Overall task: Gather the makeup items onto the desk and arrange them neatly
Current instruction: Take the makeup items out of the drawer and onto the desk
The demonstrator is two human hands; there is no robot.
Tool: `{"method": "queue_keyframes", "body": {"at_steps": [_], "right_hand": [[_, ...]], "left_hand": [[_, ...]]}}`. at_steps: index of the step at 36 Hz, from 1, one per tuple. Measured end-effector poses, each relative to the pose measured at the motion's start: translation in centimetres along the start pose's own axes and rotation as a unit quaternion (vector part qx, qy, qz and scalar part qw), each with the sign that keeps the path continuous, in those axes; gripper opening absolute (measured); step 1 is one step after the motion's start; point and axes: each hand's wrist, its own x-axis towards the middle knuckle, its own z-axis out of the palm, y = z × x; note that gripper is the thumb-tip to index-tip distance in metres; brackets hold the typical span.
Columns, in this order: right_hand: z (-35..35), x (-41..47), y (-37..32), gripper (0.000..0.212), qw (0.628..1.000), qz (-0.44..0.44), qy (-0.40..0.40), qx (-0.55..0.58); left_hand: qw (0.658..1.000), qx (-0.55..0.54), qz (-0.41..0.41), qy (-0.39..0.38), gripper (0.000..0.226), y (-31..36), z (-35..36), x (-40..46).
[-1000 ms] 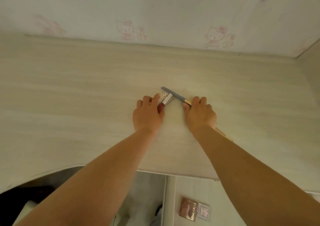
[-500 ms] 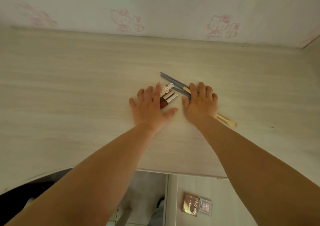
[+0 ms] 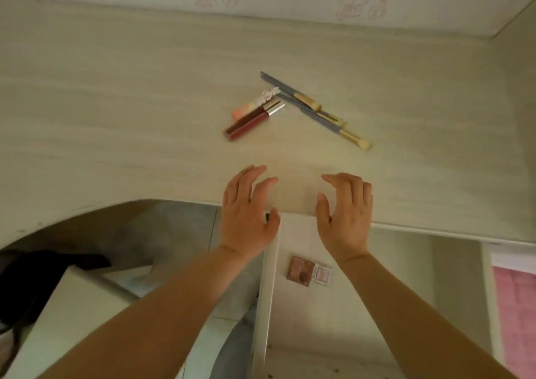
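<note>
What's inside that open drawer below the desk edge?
Two eyeshadow palettes: a brown one and a small pink one beside it. The right hand covers part of the drawer.

Both arms reach forward, palms down. The left hand point(image 3: 248, 213) and right hand point(image 3: 346, 214) hover side by side, apart, fingers spread, slightly curled and empty

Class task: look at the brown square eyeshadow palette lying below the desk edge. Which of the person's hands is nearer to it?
Right. The right hand hovers open just up and right of the brown square eyeshadow palette. The left hand, also open, sits farther up and left.
</note>
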Motion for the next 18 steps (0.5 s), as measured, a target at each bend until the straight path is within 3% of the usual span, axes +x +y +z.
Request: {"method": "queue_keyframes", "body": {"at_steps": [5,8,12,18], "right_hand": [[-0.9,-7.7,1.8,0.022,0.998,0.014,-0.055,0.007],[-0.9,-11.7,3.3,0.023,0.986,0.068,-0.149,-0.003],[-0.4,-14.2,5.1,0.03,0.938,0.113,-0.32,-0.069],[2.0,-14.7,6.4,0.042,0.891,0.094,-0.421,-0.144]], "left_hand": [[0.998,0.014,0.016,-0.061,0.041,1.8,1.1,-7.6],[0.985,0.069,-0.076,-0.142,0.047,2.5,2.2,-10.5],[0.953,0.08,-0.188,-0.226,0.072,3.6,3.6,-12.8],[0.947,0.026,-0.264,-0.183,0.09,5.4,5.3,-13.5]]}}
